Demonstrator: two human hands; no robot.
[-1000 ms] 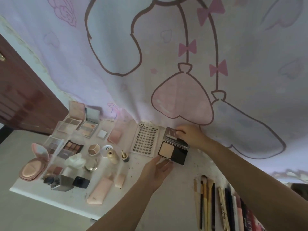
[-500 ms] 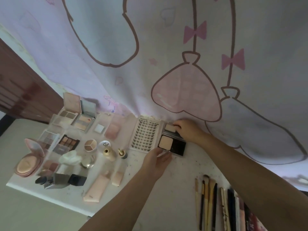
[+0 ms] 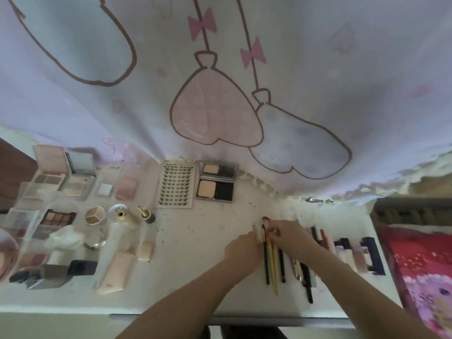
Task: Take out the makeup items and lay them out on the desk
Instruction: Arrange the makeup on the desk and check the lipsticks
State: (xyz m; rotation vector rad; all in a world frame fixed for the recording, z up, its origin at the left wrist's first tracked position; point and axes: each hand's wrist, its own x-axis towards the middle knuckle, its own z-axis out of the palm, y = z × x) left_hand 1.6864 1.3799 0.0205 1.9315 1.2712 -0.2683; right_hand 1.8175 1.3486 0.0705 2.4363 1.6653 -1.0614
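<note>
An open black powder compact (image 3: 215, 184) lies flat at the back of the white desk (image 3: 195, 241), beside a lash tray (image 3: 176, 184). Nearer me a row of makeup brushes (image 3: 270, 260) lies side by side. My right hand (image 3: 288, 237) pinches the upper ends of the brushes. My left hand (image 3: 241, 249) touches the leftmost brush with curled fingers; what it grips is hidden. Lipsticks and tubes (image 3: 352, 250) lie further right.
Eyeshadow palettes (image 3: 57, 217), blush cases (image 3: 126, 185), small bottles (image 3: 146, 215), a pink tube (image 3: 117, 271) and dark bottles (image 3: 56, 272) fill the desk's left half. A cartoon-print curtain (image 3: 220, 94) hangs behind. A red and pink bag (image 3: 425, 277) sits at the right.
Both hands left the black compact, which now lies open by the lash tray. They moved toward me and to the right, onto the brushes. The camera view shifted right.
</note>
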